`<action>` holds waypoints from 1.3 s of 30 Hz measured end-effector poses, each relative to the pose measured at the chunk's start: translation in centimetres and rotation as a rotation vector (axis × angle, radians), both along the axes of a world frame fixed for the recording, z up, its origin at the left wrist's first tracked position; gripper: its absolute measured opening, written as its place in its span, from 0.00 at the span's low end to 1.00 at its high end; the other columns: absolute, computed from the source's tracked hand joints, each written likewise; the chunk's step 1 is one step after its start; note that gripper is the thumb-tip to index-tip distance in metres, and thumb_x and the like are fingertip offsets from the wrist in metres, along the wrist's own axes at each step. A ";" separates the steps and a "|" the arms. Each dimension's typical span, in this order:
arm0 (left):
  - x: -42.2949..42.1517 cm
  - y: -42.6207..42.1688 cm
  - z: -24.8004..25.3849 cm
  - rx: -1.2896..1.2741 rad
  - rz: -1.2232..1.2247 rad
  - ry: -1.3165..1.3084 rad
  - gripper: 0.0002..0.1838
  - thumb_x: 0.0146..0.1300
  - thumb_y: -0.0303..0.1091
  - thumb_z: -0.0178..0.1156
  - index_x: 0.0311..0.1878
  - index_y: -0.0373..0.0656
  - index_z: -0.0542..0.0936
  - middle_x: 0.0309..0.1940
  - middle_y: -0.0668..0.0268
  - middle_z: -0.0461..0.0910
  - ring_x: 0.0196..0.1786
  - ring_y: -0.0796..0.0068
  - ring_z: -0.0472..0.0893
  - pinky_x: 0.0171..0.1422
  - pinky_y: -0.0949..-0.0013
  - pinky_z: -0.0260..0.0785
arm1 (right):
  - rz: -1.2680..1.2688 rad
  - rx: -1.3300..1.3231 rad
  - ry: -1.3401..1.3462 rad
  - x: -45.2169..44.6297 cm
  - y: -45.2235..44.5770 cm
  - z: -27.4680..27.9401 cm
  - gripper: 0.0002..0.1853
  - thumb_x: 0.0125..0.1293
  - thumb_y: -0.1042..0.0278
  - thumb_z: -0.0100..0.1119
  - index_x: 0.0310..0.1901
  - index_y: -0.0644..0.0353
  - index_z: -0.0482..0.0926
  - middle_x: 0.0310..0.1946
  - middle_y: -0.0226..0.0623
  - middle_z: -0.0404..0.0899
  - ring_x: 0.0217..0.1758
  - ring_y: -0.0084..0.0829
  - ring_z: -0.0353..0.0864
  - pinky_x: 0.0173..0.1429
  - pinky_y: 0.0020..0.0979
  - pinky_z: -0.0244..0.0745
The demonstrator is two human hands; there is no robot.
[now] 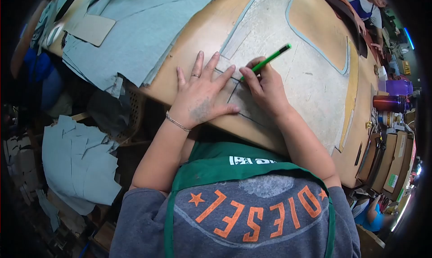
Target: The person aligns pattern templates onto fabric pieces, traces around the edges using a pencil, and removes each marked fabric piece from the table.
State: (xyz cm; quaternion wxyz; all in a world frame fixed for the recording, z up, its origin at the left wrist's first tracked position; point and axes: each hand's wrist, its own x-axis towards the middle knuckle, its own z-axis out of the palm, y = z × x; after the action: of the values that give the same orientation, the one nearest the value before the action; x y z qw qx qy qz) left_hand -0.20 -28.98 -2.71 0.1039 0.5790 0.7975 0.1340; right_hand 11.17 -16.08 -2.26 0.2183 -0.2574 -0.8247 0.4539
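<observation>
My right hand (268,85) grips a slim green pencil (272,60), slanted with its lower end at the pale grey sheet (310,85) on the table. Flat beside it lies my left hand (201,94), its fingers spread, pressing near the sheet's lower left edge. Dark lines run across the sheet between the two hands, and the left thumb rests near one of them. The pencil's point is partly hidden by the right fingers. A narrow translucent strip (236,45) lies just above the hands.
Light blue-grey sheets (135,26) cover the table's left part, with a beige card (91,30) on them. Another torn-edged sheet (81,161) hangs at lower left. A dark cup (389,103) and boxes (396,161) stand at right. A co-worker (366,8) is at upper right.
</observation>
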 end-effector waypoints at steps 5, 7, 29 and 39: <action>0.5 -0.1 0.1 0.011 0.043 0.024 0.43 0.39 0.64 0.59 0.62 0.63 0.61 0.66 0.60 0.46 0.69 0.51 0.42 0.59 0.29 0.36 | 0.082 0.271 0.008 -0.2 -1.0 0.1 0.08 0.58 0.67 0.54 0.35 0.61 0.70 0.27 0.45 0.72 0.32 0.45 0.74 0.35 0.37 0.69; 0.3 0.1 -0.1 0.002 0.042 0.042 0.43 0.39 0.65 0.59 0.61 0.64 0.61 0.67 0.60 0.46 0.69 0.51 0.42 0.59 0.29 0.35 | 0.179 0.344 0.070 0.3 -1.5 0.1 0.08 0.58 0.68 0.53 0.37 0.60 0.69 0.30 0.44 0.72 0.35 0.46 0.73 0.38 0.38 0.69; 0.3 0.1 -0.3 -0.016 0.035 0.061 0.34 0.47 0.42 0.58 0.61 0.65 0.61 0.66 0.61 0.47 0.69 0.51 0.43 0.58 0.28 0.37 | 0.386 0.346 0.044 0.6 -2.9 0.4 0.10 0.58 0.67 0.50 0.40 0.61 0.68 0.32 0.49 0.73 0.35 0.50 0.73 0.39 0.44 0.68; 0.1 0.0 -0.1 -0.044 0.011 0.054 0.41 0.40 0.55 0.63 0.61 0.64 0.61 0.66 0.60 0.46 0.69 0.51 0.41 0.58 0.28 0.37 | 0.214 -0.030 -0.107 0.6 -2.1 0.3 0.14 0.59 0.58 0.52 0.38 0.62 0.71 0.27 0.50 0.75 0.33 0.51 0.74 0.37 0.40 0.70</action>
State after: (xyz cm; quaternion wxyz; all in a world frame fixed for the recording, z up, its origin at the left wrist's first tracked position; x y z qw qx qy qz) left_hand -0.05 -28.98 -2.83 0.0942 0.5757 0.8059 0.1011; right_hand 11.78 -18.19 -1.94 0.1202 -0.1950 -0.8510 0.4727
